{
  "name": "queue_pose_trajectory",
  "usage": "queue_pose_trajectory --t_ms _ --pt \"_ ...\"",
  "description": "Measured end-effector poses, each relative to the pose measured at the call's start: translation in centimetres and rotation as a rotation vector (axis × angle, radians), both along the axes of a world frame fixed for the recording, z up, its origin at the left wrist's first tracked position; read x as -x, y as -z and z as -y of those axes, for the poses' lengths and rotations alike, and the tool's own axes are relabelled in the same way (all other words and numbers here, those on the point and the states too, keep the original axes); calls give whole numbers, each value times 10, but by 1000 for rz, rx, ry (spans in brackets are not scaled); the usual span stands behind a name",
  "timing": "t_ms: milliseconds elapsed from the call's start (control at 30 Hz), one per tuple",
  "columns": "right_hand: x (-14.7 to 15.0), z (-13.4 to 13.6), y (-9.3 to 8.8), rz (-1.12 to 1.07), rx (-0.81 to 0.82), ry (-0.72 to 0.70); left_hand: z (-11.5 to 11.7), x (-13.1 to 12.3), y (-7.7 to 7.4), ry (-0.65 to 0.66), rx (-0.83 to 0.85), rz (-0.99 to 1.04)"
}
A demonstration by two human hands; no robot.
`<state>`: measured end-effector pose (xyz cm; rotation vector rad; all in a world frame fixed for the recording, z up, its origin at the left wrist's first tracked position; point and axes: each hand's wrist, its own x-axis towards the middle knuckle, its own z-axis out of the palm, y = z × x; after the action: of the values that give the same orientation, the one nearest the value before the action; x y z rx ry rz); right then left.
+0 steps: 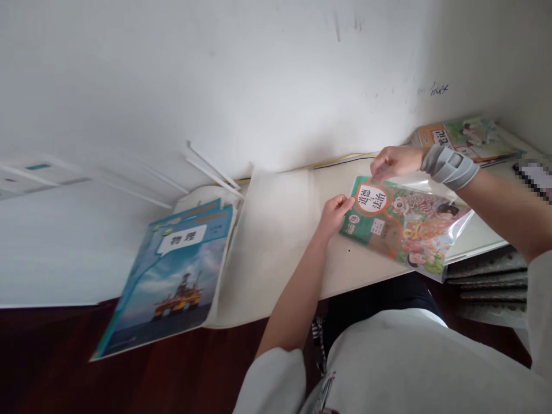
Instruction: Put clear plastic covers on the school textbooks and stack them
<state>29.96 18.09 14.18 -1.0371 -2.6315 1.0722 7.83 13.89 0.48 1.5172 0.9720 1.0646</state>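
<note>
A green textbook (390, 230) with a lion-dance picture on its cover lies tilted over the table's front part. Clear plastic (463, 227) shines around its right end, like a loose book cover. My left hand (335, 214) pinches the book's left edge between thumb and fingers. At the book's upper edge is my right hand (393, 162), its fingers curled together and a grey band on the wrist. What those fingers hold, if anything, is hidden. A sheet of translucent plastic (276, 224) is spread on the table left of my left hand.
Blue physics textbooks (181, 287) are stacked at the table's left end, jutting over its edge. More books (474, 138) lie at the back right against the white wall (276, 75). A phone-like object (535, 177), blurred out, is at the right. Thin cables (345, 161) run along the wall.
</note>
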Motion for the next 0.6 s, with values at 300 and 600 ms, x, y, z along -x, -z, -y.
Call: queue_pose_trajectory --t_ms 300,600 --pt "3 -1 -4 -91 186 -29 -3 6 0 70 24 8" --pt "9 -2 -2 -34 -138 -70 2 2 -6 30 -37 -32"
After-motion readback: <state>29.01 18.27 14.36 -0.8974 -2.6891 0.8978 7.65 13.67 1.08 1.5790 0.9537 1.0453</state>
